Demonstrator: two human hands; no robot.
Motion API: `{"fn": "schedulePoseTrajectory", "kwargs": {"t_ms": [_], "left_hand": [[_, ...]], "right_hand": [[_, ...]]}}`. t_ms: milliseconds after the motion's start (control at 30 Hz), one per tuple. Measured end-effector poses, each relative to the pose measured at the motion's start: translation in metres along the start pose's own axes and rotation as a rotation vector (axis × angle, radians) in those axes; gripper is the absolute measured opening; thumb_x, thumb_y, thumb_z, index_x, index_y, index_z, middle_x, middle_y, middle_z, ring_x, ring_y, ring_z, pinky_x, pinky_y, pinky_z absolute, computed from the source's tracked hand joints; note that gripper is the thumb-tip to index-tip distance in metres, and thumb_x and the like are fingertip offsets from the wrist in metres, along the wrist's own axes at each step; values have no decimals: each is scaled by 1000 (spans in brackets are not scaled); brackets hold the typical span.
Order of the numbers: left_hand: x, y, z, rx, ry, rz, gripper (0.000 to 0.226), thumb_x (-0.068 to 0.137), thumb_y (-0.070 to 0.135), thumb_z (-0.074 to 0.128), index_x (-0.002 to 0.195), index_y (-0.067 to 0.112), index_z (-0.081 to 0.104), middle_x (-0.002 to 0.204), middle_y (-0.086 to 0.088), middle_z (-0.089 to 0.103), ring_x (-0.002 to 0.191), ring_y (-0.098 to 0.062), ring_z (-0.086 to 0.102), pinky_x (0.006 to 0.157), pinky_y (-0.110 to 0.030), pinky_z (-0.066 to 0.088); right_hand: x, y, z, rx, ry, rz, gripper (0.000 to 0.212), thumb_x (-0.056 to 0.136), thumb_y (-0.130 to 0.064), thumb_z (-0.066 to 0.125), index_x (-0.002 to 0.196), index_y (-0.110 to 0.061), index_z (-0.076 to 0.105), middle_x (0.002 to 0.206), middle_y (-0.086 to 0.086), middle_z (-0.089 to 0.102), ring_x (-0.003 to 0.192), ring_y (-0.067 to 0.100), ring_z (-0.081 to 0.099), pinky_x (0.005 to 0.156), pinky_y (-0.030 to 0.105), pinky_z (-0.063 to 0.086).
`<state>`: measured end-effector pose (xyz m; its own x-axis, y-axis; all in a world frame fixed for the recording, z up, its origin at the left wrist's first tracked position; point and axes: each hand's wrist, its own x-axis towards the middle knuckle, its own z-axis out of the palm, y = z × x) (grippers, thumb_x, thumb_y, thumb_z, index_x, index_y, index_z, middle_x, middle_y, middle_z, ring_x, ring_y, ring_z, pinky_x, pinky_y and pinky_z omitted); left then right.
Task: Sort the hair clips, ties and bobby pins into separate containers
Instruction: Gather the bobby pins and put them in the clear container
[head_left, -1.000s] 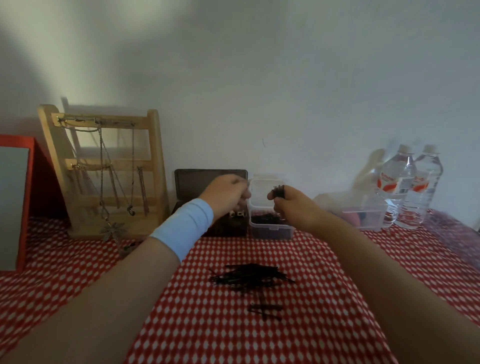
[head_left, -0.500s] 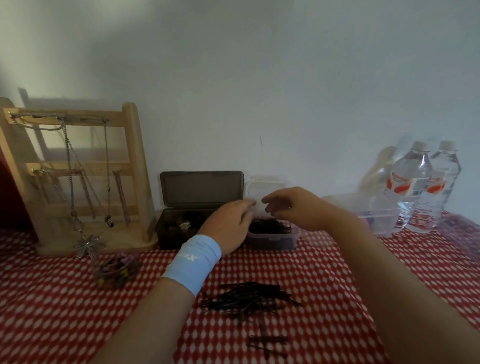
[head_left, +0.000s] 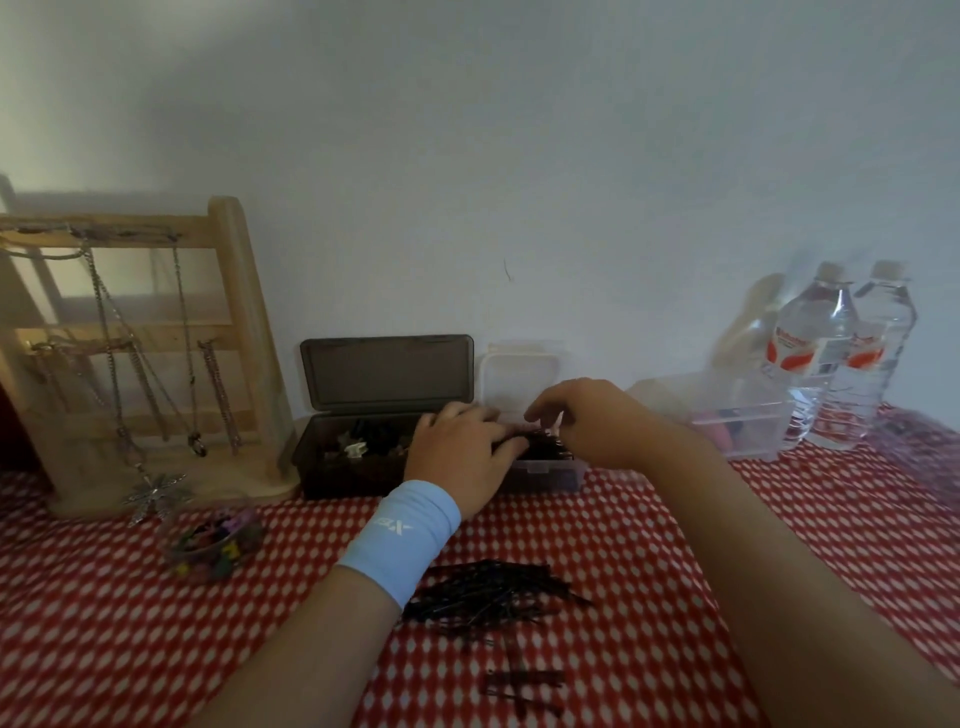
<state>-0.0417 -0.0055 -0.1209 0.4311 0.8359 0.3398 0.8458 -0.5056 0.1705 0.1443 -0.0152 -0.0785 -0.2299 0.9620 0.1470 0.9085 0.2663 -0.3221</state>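
At the clear box (head_left: 545, 475), your left hand (head_left: 457, 452) lies slack-fingered on its pins; your right hand (head_left: 597, 423) hovers above, and I cannot tell if it holds anything. Just in front of the box lie the loose bobby pins (head_left: 493, 592) — light, slippery, so pinch a bunch midway.

Bobby pins (head_left: 493, 595) on tablecloth (head_left: 649, 545), pin box (head_left: 545, 475) behind, clip box (head_left: 353, 475) left of it, bottles (head_left: 821, 364) far right

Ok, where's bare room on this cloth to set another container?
Front left: bare cloth below the small bowl of clips, left of the left forearm. Right: cloth before the clear container and water bottles, beyond the right forearm. Crowded: the back row of wooden stand, dark box, small clear box; bobby pins mid-cloth.
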Motion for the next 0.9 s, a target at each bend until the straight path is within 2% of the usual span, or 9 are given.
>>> {"fn": "schedulePoseTrajectory", "kwargs": {"t_ms": [100,167,267,367,567,667,767,833,900], "left_hand": [[1,-1,-4,-107,94,9,39,101,48,37,127,33,62,134,11,58,125,-17,44,105,-38,32],[2,-8,-9,-165,130,73,36,102,38,40,130,27,60,134,9,59,124,-15,46,107,-35,34],[-2,-8,-13,-184,-36,182,40,103,34,41,142,28,49,147,8,48,135,-13,39,113,-32,30],[-3,-1,-7,4,-219,235,52,103,41,34,153,30,27,159,8,30,144,-14,27,118,-36,24],[-3,-3,-13,-146,-228,164,57,102,37,40,154,34,19,157,5,33,142,-22,32,117,-39,28],[-4,-2,-25,-207,-75,160,54,99,32,48,150,30,32,151,6,42,138,-15,36,115,-36,30],[-11,-3,-43,-213,74,160,29,97,24,50,124,27,58,121,8,60,113,-11,50,97,-31,44],[-24,-2,-55,-196,-6,139,20,96,21,48,108,26,64,105,8,63,98,-11,56,88,-32,49],[-39,-4,-64,-117,-181,125,19,96,27,47,103,27,65,101,6,65,92,-13,60,85,-36,52]], "right_hand": [[-5,-3,-9,28,-5,-11,44,86,1,53,115,-27,70,101,-10,66,87,0,56,73,11,41],[-7,-4,-11,68,-60,7,40,87,-3,53,107,-31,73,102,-10,67,93,4,60,78,14,44],[-9,-8,-8,115,-145,58,28,87,-15,56,95,-31,78,103,-7,73,96,12,65,88,28,53],[-9,-10,-8,105,-105,50,16,84,-25,66,90,-25,82,84,-3,76,82,17,69,78,34,59],[-10,-4,-14,76,-48,49,18,86,-15,71,96,-27,79,86,-18,69,84,-2,63,78,15,50],[-11,-10,-19,87,-28,-3,17,88,-16,69,97,-27,78,86,-19,66,83,-4,60,71,8,42],[-14,-26,-23,94,-101,-26,18,89,-18,69,102,-26,79,89,-17,69,84,-2,62,77,13,47],[-19,-40,-23,48,-192,-46,19,88,-21,70,103,-28,79,95,-15,72,86,2,64,83,20,52],[-28,-52,-19,-25,-318,-53,20,88,-27,71,106,-32,78,101,-16,70,92,4,63,78,16,49]]}}
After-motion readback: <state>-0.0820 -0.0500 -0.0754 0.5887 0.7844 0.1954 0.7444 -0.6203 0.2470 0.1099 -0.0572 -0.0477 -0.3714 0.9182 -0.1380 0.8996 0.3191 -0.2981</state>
